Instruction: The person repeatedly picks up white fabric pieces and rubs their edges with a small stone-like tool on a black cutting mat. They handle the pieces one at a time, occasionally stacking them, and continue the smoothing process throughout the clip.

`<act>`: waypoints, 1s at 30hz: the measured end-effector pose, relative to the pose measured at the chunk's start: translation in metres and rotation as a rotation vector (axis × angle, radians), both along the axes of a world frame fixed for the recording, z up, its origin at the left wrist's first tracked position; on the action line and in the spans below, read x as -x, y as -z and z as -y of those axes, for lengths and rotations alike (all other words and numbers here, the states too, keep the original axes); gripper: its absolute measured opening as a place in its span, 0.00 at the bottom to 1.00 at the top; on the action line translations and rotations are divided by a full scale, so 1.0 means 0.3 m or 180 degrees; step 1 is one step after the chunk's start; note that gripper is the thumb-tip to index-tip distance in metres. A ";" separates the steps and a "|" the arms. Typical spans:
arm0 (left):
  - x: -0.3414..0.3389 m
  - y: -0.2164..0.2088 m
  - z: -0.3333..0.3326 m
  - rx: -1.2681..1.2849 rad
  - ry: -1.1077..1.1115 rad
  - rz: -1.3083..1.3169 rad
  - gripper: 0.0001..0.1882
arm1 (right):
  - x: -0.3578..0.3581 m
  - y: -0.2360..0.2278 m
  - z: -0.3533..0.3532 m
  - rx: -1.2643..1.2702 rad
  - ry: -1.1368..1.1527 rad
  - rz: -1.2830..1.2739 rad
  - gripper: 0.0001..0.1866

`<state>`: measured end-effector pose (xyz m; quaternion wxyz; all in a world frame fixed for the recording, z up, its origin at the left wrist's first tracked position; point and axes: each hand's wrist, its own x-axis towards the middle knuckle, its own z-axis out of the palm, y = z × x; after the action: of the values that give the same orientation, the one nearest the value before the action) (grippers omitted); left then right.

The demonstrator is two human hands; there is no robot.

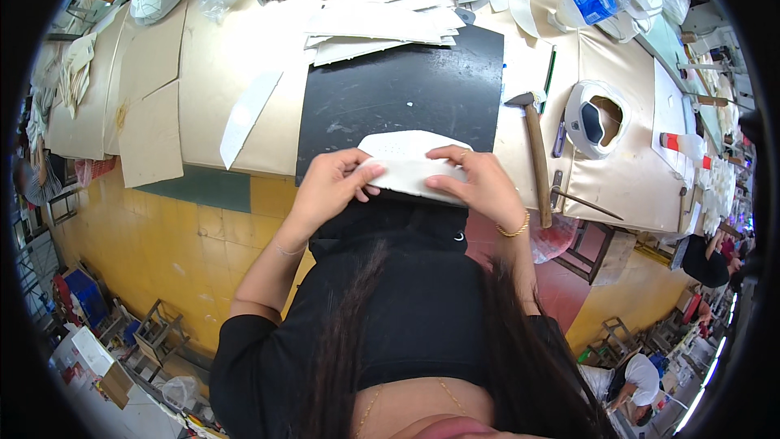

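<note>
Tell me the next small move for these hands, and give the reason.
Probably ease the white perforated piece forward and lay it flat on the black mat: the left hand and right hand hold its two ends at the mat's near side, and the surface just beyond looks mostly bare.

A yellow floor (pixel 175 244) stretches toward wooden furniture (pixel 160 335) at left; strip lights (pixel 701 385) glow lower right.

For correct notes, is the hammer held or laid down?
Laid down: the hammer lies on the table; left hand and right hand hold the white piece.
</note>
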<state>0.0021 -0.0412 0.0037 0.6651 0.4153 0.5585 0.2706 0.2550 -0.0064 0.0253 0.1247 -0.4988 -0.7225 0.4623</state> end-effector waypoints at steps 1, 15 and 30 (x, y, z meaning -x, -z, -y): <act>0.011 0.006 -0.005 0.0042 -0.0216 0.0226 0.12 | -0.034 0.015 0.005 0.0656 0.0367 -0.0226 0.19; 0.015 0.064 -0.088 0.0183 0.0105 -0.1104 0.16 | -0.091 0.136 0.007 0.1074 0.1517 -0.0138 0.13; 0.009 0.064 -0.100 0.0110 0.0168 -0.1258 0.18 | -0.095 0.153 0.011 0.1026 0.1510 -0.0119 0.14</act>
<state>-0.0007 -0.0113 -0.0156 0.5565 0.4633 0.6716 0.1566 0.2835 -0.0096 -0.0206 0.1617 -0.6587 -0.5003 0.5382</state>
